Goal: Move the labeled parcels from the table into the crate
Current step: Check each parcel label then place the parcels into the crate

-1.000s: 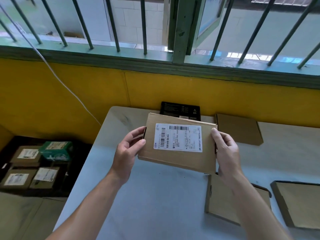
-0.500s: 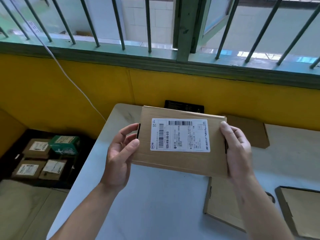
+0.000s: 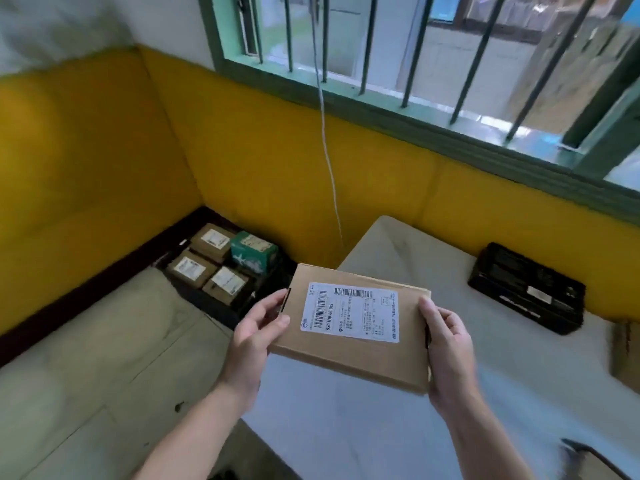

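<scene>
A flat brown cardboard parcel (image 3: 349, 355) with a white barcode label faces up, held above the table's left corner. My left hand (image 3: 258, 332) grips its left edge, thumb on top. My right hand (image 3: 446, 344) grips its right edge. On the floor to the left, in the room's corner, stands a dark crate (image 3: 221, 308). It holds three brown labeled parcels (image 3: 188, 270) and a green box (image 3: 254, 252).
The grey table (image 3: 485, 375) runs right from the parcel. A black box (image 3: 526, 294) lies at its back, a brown parcel (image 3: 627, 355) at the right edge. A white cable (image 3: 327, 150) hangs down the yellow wall. Bare floor (image 3: 86, 358) lies left of the table.
The view has swung left toward the crate. The parcel, still held by both hands, has moved from over the table's middle to above its left corner.
</scene>
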`<state>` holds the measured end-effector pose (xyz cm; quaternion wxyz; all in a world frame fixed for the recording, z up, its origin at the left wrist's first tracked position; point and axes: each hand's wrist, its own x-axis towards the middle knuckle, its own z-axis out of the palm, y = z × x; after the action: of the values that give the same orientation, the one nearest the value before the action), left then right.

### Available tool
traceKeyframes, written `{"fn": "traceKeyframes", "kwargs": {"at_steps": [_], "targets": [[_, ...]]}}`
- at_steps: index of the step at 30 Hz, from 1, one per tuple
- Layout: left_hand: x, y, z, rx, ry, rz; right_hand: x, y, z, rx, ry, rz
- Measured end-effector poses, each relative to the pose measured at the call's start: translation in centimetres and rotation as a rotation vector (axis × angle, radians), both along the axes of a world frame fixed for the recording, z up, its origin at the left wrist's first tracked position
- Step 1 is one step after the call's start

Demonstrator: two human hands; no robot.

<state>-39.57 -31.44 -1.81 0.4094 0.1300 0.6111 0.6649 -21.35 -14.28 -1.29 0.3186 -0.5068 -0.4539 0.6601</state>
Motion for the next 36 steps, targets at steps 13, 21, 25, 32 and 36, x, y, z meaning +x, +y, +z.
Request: {"fn": "traceKeyframes", "kwargs": {"at_steps": [13, 21, 25, 32, 36], "targets": [[-22.1, -16.5, -3.6, -0.237, -0.035, 0.200, -26.7, -13.5, -3.5, -0.052, -0.182, 0.260], [-34.7, -15.7, -8.4, -0.327, -0.064, 0.227, -39.4, -12.8, -6.7, -0.046, -0.215, 0.279], [-42.9, -12.8, -11.3, -0.392, -0.034, 0.189, -47.2, -10.3, -10.4, -0.093, -0.225, 0.253], [-57.3, -8.5, -14.6, -0.553, 0.029, 0.056, -59.0, -7.3, -14.7, -0.175, -0.309, 0.224], [-62.9, -7.0, -16.6, -0.637, -0.008, -0.023, -64.4, -7.3, -16.6, -0.197, -0.418, 0.183]]}}
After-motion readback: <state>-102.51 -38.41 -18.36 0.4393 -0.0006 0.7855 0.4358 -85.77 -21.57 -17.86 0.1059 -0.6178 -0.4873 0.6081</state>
